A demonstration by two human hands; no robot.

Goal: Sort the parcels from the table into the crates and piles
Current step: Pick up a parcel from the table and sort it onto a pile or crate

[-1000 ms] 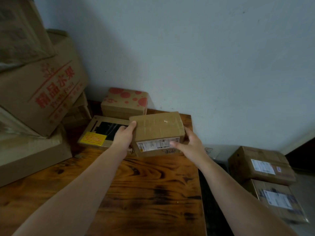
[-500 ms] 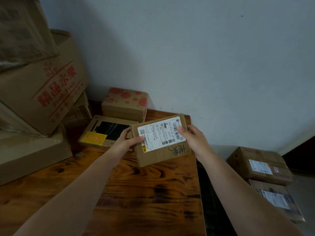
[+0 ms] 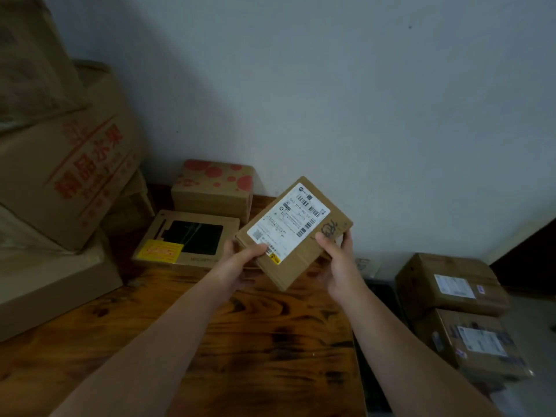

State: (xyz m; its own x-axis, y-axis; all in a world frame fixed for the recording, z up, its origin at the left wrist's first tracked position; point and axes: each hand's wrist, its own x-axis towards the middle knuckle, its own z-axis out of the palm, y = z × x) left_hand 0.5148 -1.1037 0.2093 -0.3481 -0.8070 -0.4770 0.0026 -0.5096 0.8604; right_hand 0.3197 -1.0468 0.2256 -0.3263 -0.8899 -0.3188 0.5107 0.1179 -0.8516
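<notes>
A pale, bare wall backs a dark wooden table (image 3: 240,341) in dim light. At far left, big cartons (image 3: 69,176) with red lettering are stacked on the table. Just right of them lies a flat box (image 3: 186,239) with a yellow sticker. A red-spotted box (image 3: 213,188) sits behind it against the wall.

Our left hand (image 3: 240,263) pinches the lower left corner of a small brown parcel (image 3: 301,260), thumb on the front, fingers hidden behind. We hold the parcel in the air above the table's far right part, tilted, with its white shipping label (image 3: 288,224) facing us. Our right hand (image 3: 340,260) grips the parcel's right edge, thumb on the front beside a handwritten mark, fingers curled round the side.

On the floor at right, two labelled parcels (image 3: 451,284) lie stacked, apart from the table.

We judge this to be the label-reading step. To do it well, we should keep both thumbs off the print and turn the face to the light. We should also support the underside before carrying the parcel to its pile.
</notes>
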